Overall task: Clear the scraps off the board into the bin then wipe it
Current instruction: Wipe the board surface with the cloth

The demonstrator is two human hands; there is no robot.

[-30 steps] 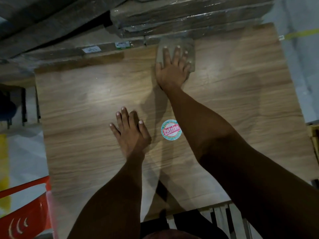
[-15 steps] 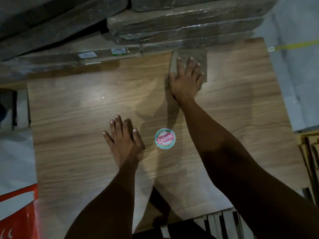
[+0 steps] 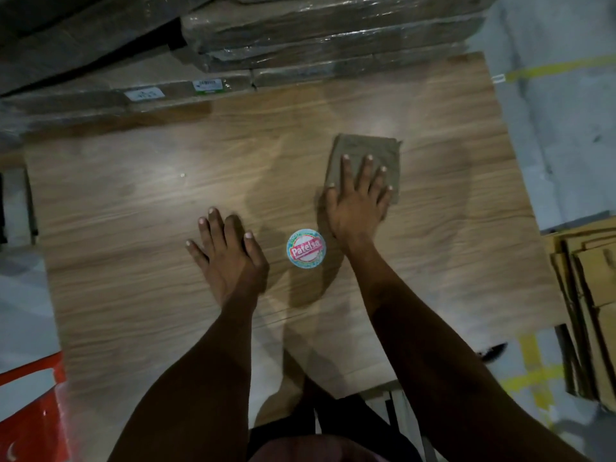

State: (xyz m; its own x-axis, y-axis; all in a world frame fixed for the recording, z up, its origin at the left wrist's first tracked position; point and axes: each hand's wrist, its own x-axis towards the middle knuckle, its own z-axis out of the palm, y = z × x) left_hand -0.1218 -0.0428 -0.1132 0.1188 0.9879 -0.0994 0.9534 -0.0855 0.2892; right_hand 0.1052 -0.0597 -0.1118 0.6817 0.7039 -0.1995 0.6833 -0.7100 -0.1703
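A large wood-grain board (image 3: pixel 133 235) fills the middle of the head view. My right hand (image 3: pixel 358 203) presses flat, fingers spread, on a folded grey-brown cloth (image 3: pixel 365 150) at the board's centre right. My left hand (image 3: pixel 230 253) lies flat on the board with fingers apart and holds nothing. A round sticker (image 3: pixel 306 249) with red lettering sits between my two hands. One tiny pale speck (image 3: pixel 182 175) lies on the left half of the board.
Plastic-wrapped flat packs (image 3: pixel 316 38) are stacked along the board's far edge. A red container (image 3: pixel 33 418) shows at the lower left. Flattened cardboard (image 3: pixel 590 295) stands at the right, beside grey floor with yellow tape (image 3: pixel 533 361).
My right hand has slid the cloth from the board's far edge toward me and to the right. My left hand has stayed flat in about the same spot.
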